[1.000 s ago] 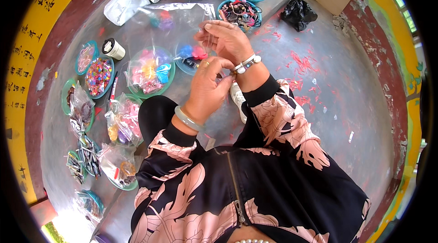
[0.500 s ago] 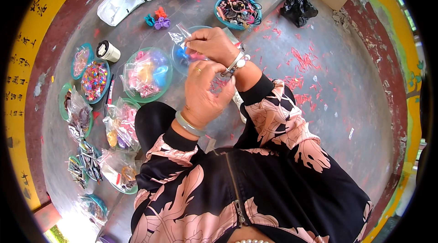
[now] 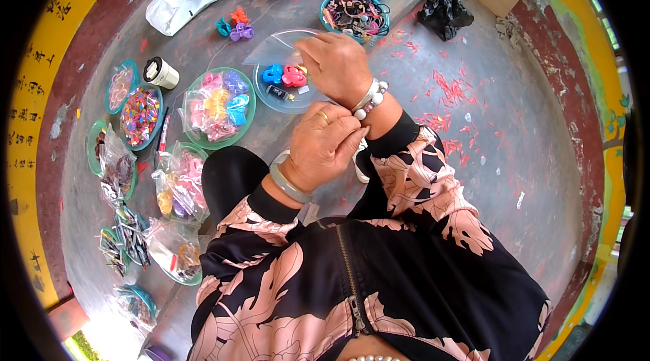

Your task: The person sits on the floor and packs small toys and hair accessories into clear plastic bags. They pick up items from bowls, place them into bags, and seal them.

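Observation:
My right hand (image 3: 338,66), with beaded bracelets at the wrist, is closed on a clear plastic bag (image 3: 265,51) that spreads out beside its fingers. Just below it, my left hand (image 3: 319,141) wears a ring and a pale bangle. Its thumb and fingers are pressed together next to the right wrist's beads; what lies between them, if anything, is hidden. Under the bag and right hand sits a clear blue-rimmed tray (image 3: 263,102). A blue claw clip (image 3: 273,74), a pink claw clip (image 3: 294,76) and a small dark item (image 3: 277,93) lie in it.
To the left stand a green bowl (image 3: 252,114) of bagged clips, a bowl of colourful pieces (image 3: 141,117) and a white cup (image 3: 161,73). Loose claw clips (image 3: 240,31) lie beyond. A basket of hair ties (image 3: 355,15) and a black bag (image 3: 444,14) are farther off; red scraps (image 3: 452,90) litter the floor.
Both hands have shifted slightly right, and the right hand has turned and risen. The bag has spread wider, uncovering the clips in the tray. My left thumb and fingers have closed together.

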Available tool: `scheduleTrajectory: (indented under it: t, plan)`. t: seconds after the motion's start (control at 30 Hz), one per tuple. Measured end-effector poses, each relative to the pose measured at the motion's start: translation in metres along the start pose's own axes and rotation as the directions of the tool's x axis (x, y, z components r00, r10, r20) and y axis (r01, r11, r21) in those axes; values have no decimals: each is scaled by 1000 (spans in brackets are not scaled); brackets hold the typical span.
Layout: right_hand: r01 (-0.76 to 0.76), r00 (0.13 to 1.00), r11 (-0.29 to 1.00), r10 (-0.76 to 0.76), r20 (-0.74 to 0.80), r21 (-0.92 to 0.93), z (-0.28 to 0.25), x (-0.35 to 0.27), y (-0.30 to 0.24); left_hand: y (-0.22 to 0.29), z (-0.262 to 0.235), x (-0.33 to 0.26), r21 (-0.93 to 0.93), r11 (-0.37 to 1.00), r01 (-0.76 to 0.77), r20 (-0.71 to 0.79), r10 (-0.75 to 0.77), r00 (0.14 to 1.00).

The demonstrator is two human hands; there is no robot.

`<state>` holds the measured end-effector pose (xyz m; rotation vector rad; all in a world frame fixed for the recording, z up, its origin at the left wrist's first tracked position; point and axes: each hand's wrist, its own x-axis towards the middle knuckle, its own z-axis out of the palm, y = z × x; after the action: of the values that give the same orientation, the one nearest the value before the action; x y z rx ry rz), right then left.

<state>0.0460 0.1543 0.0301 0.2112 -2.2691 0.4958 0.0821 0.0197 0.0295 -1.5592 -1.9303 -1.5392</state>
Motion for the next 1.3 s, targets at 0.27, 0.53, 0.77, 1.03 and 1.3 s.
scheduleTrajectory:
  t: [0.27,0.53,0.77,1.03,1.3]
  plan:
    - [47,999,997,-49,-22,-55,-9,-2,-6,4,7,-4,8,992,127,-103,-126,987]
    - [-225,966,907,255,-38,357,-4,-4,-9,-3,11,-14,-471,780,412,-8,-471,882]
    - [-484,665,66,676,318,872,-16,4,-16,-18,16,-17,-764,358,536,203,-655,727]
    - [-423,750,-69,533,392,904,-10,0,-19,-15,19,-14,-783,66,619,475,-579,662]
    - [-362,782,-372,378,495,855,-11,0,-25,-22,13,-13,-788,-66,612,543,-542,641]
